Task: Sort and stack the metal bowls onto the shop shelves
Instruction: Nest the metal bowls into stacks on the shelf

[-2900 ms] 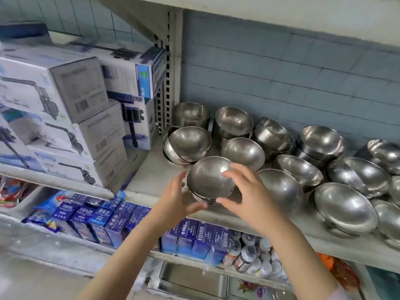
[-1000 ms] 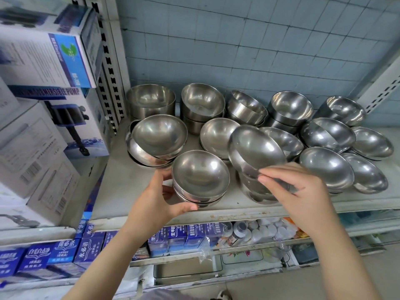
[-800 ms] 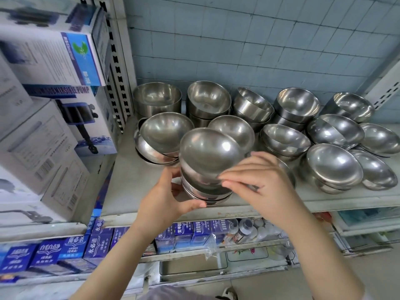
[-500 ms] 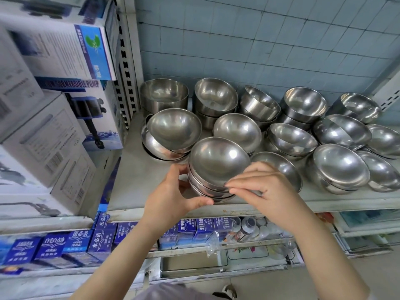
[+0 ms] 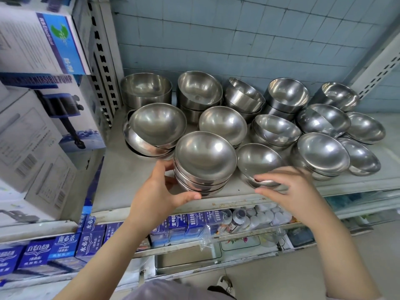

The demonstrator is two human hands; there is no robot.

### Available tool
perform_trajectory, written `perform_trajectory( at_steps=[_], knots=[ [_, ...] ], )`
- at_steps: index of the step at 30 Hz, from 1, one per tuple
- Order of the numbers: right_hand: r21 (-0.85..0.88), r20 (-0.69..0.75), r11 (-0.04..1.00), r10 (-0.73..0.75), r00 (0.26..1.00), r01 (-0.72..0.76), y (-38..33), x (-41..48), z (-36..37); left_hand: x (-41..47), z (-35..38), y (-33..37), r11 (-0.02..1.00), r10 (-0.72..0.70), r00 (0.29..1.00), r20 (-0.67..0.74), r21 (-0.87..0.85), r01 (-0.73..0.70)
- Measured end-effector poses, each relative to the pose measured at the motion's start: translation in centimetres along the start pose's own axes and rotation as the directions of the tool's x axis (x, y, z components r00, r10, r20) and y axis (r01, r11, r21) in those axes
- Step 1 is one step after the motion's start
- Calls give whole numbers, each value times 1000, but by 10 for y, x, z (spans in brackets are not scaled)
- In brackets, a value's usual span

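Note:
A short stack of shiny metal bowls (image 5: 205, 161) stands near the front edge of the grey shelf (image 5: 121, 180). My left hand (image 5: 160, 195) grips it, thumb along the lower front rim and fingers on its left side. My right hand (image 5: 287, 190) hovers with fingers spread at the near rim of the neighbouring bowl (image 5: 257, 162), just right of the stack; whether it touches the rim I cannot tell. Behind and to the right, several more bowls and small stacks (image 5: 281, 98) fill the shelf, many tilted.
White pump boxes (image 5: 43, 126) are piled on the left, beside a perforated shelf post (image 5: 104, 61). The lower shelf holds blue cartons (image 5: 65, 247) and small white bottles (image 5: 259, 216). A blue tiled wall (image 5: 238, 40) backs the shelf.
My right hand set a bowl on top of the front stack, let it go and moved right to the neighbouring bowl. My left hand stayed on the stack.

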State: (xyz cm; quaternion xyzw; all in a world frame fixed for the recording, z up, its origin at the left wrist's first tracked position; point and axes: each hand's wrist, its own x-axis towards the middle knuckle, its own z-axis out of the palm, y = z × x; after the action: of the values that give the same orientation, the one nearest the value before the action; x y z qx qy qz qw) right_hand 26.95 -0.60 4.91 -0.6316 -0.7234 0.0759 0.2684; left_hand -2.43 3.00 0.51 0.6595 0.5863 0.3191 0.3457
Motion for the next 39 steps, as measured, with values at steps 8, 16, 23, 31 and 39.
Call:
perform_trajectory(
  at_steps=[8, 16, 23, 31, 39],
  knots=[
    [265, -145, 961, 121, 982, -79, -7, 0, -12, -1, -1, 0, 1000, 8, 1000, -1, 2, -8],
    [165, -217, 947, -237, 947, 274, -77, 28, -29, -1, -2, 1, 1000, 1, 1000, 2, 9, -1],
    [167, -137, 904, -374, 917, 394, -77, 32, 20, -2, 0, 2, 999, -12, 1000, -29, 40, 13],
    [239, -51, 883, -405, 913, 405, -65, 35, 23, -5, 3, 5, 998, -20, 999, -46, 56, 23],
    [416, 99, 898, -199, 975, 141, -11, 69, -4, -8, 6, 11, 997, -75, 993, -86, 28, 78]
  ],
)
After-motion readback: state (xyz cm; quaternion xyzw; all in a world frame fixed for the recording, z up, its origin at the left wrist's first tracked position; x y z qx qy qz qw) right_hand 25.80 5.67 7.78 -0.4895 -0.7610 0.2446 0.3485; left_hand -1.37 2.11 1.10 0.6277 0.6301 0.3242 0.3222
